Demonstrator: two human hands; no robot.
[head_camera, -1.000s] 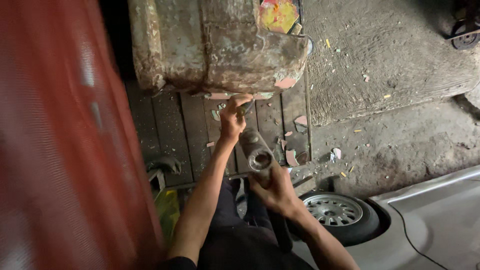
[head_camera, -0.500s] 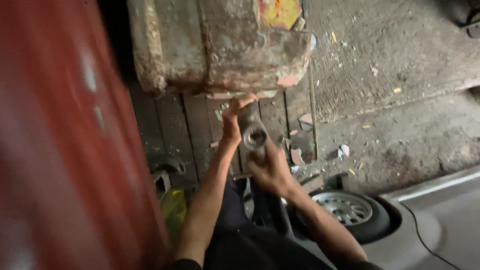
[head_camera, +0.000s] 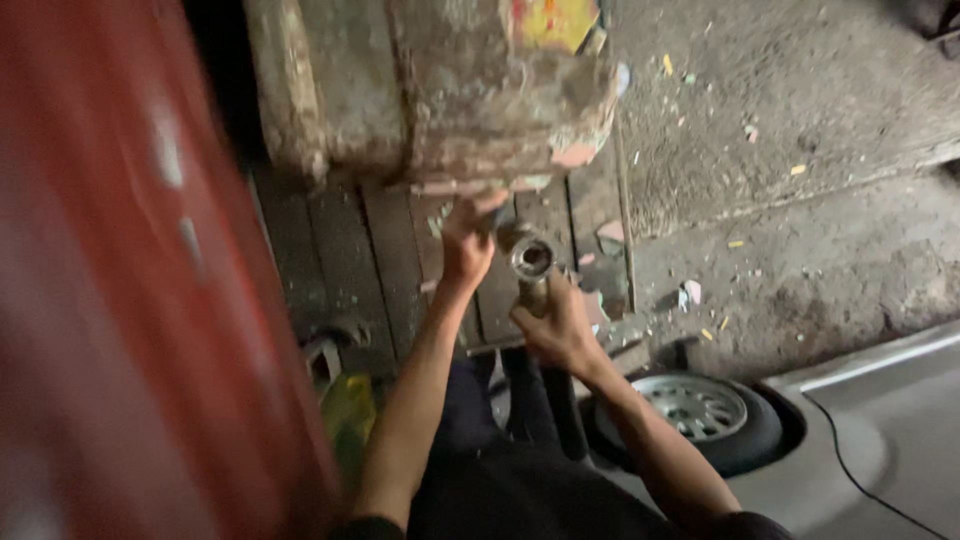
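Below the rusty metal block (head_camera: 450, 90), my right hand (head_camera: 555, 325) had its fingers wrapped around a steel tube (head_camera: 532, 262), long axis pointing up at me. My left hand (head_camera: 465, 240) reached beside it, fingers loosely spread, touching the block's underside.

Both hands forward: left hand (head_camera: 465, 245) reaching, right hand (head_camera: 555, 325) gripping.
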